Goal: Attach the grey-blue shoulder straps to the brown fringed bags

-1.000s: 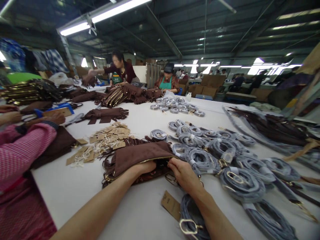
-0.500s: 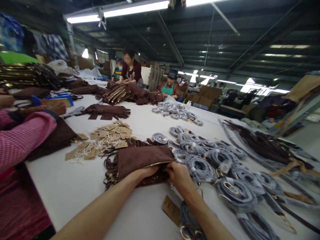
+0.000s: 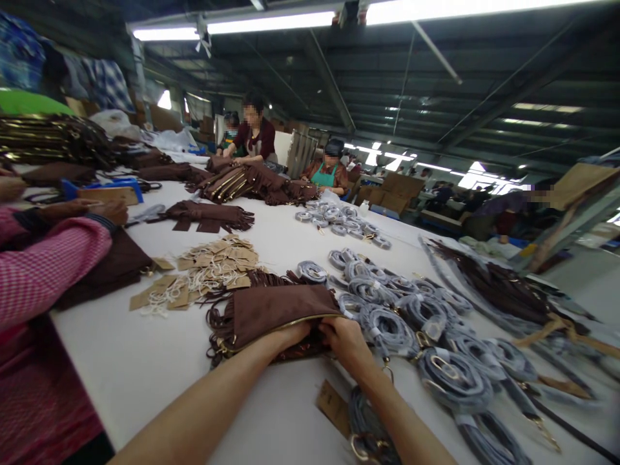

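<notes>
A brown fringed bag lies in front of me on the white table, its gold zipper open toward me. My left hand reaches into the opening, and its fingers are hidden inside. At the right end of the zipper, my right hand has its fingers bent closed on the bag's edge. Beside my right forearm lie a brown paper tag and a plastic-wrapped coiled strap with gold clasps. A heap of paper tags with white strings sits just behind the bag.
Many plastic-wrapped coiled straps cover the table's right side. At the left, a co-worker's checked sleeve reaches over another brown bag. More brown bags are piled farther back, with several people beyond. Dark straps lie at far right.
The view has shifted slightly. My left hand stays in the bag's opening and my right hand stays at its right end, with little visible movement.
</notes>
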{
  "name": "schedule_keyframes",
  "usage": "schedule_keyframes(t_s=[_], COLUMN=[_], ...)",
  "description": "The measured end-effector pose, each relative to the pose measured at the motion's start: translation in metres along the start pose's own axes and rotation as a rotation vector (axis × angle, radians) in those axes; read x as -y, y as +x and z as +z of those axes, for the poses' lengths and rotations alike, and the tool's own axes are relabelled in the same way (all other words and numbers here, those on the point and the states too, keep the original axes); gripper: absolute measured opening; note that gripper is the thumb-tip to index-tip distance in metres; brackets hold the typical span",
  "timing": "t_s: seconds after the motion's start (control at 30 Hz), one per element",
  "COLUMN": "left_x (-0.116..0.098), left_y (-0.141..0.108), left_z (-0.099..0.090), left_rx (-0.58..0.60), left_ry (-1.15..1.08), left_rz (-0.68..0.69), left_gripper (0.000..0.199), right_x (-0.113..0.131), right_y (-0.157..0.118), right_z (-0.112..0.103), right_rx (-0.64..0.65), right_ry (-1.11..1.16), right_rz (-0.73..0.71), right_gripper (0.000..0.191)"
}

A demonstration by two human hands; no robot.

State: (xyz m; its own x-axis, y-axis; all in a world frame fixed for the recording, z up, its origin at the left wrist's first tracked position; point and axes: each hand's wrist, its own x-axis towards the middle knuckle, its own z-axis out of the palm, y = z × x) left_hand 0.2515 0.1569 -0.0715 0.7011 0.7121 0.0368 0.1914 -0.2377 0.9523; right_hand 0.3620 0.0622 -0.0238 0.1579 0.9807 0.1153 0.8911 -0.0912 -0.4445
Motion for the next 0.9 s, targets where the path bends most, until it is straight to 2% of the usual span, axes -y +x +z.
schedule_keyframes(t_s=[0.1, 0.2, 0.27, 0.3, 0.4, 0.47, 0.53, 0.63, 0.8, 0.9], left_x=[-0.028, -0.063, -0.085, -0.093, -0.103, -0.098, -0.089, -0.074, -0.064, -0.063], left_y=[-0.020, -0.047, -0.060, -0.063, -0.064, -0.059, -0.053, -0.047, -0.043, -0.043], left_z=[-0.010, -0.021, -0.026, -0.028, -0.028, -0.024, -0.017, -0.009, -0.009, -0.010], left_rx=[0.041, 0.114, 0.117, 0.098, 0.067, 0.126, 0.215, 0.305, 0.357, 0.307], left_ry=[0.112, 0.486, 0.709, 0.728, 0.466, 0.181, -0.071, -0.324, -0.460, -0.485], left_rz=[0.055, 0.124, 0.198, 0.252, 0.371, 0.313, 0.200, 0.140, 0.112, 0.062], left_gripper=[0.029, 0.029, 0.025, 0.023, 0.018, 0.015, 0.010, 0.011, 0.017, 0.019], right_x=[0.005, 0.007, 0.008, 0.008, 0.010, 0.012, 0.015, 0.019, 0.017, 0.009], right_y=[-0.009, -0.020, -0.025, -0.027, -0.026, -0.023, -0.020, -0.016, -0.016, -0.021], right_z=[-0.026, -0.050, -0.059, -0.061, -0.057, -0.049, -0.041, -0.035, -0.044, -0.057], right_rx=[0.033, 0.043, 0.018, -0.003, -0.087, -0.159, -0.233, -0.278, -0.257, -0.354], right_ry=[0.012, 0.075, 0.270, 0.416, 0.796, 0.878, 0.869, 0.890, 1.007, 1.193], right_rz=[-0.110, -0.183, -0.159, -0.109, 0.082, 0.136, 0.112, 0.077, 0.110, 0.196], right_gripper=[0.023, 0.022, 0.018, 0.016, 0.020, 0.025, 0.026, 0.028, 0.033, 0.039])
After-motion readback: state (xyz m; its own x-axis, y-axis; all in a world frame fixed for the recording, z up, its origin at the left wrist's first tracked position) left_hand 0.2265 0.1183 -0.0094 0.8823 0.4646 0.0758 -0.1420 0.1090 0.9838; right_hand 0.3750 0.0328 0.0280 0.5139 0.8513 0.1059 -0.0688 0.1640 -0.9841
